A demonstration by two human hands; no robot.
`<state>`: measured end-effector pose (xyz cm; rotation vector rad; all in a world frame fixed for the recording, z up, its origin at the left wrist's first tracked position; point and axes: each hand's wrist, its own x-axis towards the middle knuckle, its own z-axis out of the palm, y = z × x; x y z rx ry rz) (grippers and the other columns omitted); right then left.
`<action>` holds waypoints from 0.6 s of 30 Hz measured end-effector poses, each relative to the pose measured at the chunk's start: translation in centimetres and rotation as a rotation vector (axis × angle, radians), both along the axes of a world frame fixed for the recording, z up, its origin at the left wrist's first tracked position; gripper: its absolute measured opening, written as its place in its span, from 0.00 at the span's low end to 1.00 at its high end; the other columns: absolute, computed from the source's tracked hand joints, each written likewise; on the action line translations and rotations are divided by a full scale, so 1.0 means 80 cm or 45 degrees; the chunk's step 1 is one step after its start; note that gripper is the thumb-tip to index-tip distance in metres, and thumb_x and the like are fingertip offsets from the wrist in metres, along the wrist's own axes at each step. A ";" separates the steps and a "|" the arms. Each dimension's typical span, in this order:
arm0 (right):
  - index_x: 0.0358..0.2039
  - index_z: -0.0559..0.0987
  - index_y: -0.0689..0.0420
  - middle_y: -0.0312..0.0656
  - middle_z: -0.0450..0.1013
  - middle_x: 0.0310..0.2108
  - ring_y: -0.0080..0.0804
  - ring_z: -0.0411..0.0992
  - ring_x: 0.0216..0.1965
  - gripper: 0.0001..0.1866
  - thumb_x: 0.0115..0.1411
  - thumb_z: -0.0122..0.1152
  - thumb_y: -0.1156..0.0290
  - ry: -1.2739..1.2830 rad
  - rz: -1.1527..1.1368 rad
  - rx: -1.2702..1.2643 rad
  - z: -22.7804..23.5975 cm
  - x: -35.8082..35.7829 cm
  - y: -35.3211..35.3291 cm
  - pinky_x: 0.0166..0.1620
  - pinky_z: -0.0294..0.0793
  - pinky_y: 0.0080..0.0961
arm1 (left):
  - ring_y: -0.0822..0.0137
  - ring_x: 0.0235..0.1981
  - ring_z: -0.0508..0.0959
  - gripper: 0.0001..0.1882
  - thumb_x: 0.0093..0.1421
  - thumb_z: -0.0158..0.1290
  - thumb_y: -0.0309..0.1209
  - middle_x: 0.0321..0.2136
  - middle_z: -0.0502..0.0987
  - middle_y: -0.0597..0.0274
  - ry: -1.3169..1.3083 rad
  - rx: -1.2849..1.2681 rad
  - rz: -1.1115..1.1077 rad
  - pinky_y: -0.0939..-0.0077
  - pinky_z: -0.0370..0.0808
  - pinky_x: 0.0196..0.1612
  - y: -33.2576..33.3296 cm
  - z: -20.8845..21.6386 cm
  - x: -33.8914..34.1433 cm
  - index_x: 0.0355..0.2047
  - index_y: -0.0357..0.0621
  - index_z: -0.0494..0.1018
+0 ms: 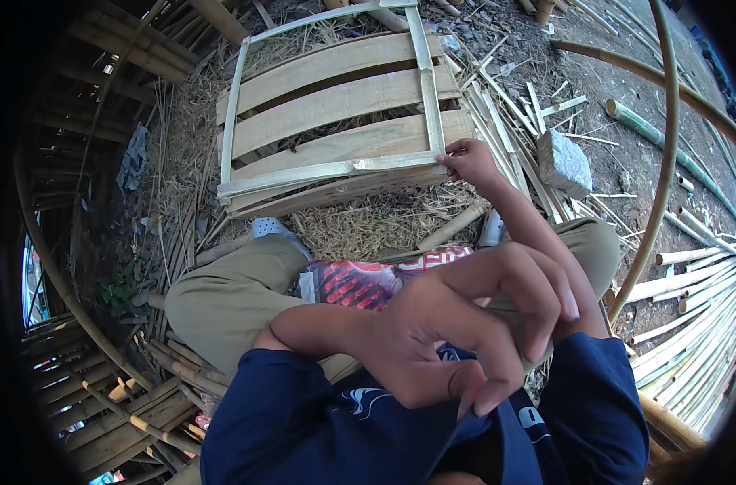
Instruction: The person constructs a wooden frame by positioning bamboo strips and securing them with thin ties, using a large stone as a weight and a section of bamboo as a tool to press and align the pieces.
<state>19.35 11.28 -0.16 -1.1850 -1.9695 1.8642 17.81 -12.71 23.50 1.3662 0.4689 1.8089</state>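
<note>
Nearest us, the left hand (457,323) is raised over the lap, fingers curled and thumb bent toward them; we cannot tell whether the tips meet or hold anything small. Beneath it, between the khaki trousers (231,279), we see a red printed sheet or bag (356,283). Straw (344,230) covers the ground just past it.

Beyond that lies the pale strip frame (328,168), a thin rectangle resting on wide wooden slats (328,109). The right hand (473,164) reaches its near right corner, thumb and forefinger drawn together there; what lies between them we cannot make out. We judge the step in hand to be steadying or fixing that corner. The next move calls, we think, for keeping strip and slat lined up while the left hand comes across.

To the right, loose wood strips (497,137) lie near a stone block (563,164), with bamboo poles (691,347) well apart.
</note>
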 end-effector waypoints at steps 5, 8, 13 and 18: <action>0.48 0.79 0.73 0.44 0.79 0.29 0.26 0.79 0.26 0.21 0.61 0.75 0.71 -0.032 -0.005 -0.017 0.012 0.000 -0.003 0.28 0.83 0.23 | 0.58 0.50 0.75 0.17 0.69 0.59 0.47 0.48 0.72 0.56 -0.234 0.206 -0.284 0.65 0.73 0.52 -0.011 -0.001 0.029 0.34 0.47 0.81; 0.49 0.78 0.72 0.44 0.80 0.30 0.25 0.78 0.27 0.23 0.61 0.75 0.69 -0.040 0.004 0.002 0.004 0.005 0.002 0.29 0.81 0.23 | 0.64 0.43 0.79 0.16 0.70 0.59 0.45 0.48 0.75 0.56 -0.416 0.242 -0.433 0.70 0.78 0.46 -0.013 -0.004 0.042 0.35 0.45 0.82; 0.48 0.78 0.71 0.42 0.79 0.29 0.25 0.78 0.27 0.22 0.61 0.75 0.69 -0.031 0.010 -0.045 0.000 0.005 0.003 0.30 0.81 0.23 | 0.72 0.45 0.76 0.36 0.55 0.67 0.62 0.47 0.77 0.62 -0.580 -0.030 -0.395 0.75 0.69 0.43 -0.024 0.002 0.057 0.46 0.42 0.77; 0.47 0.78 0.70 0.42 0.79 0.31 0.24 0.78 0.27 0.20 0.61 0.75 0.70 -0.081 -0.011 -0.019 0.007 0.003 0.003 0.30 0.81 0.22 | 0.73 0.48 0.74 0.43 0.55 0.65 0.67 0.48 0.77 0.64 -0.568 0.122 -0.506 0.79 0.64 0.42 -0.007 -0.009 0.052 0.54 0.41 0.72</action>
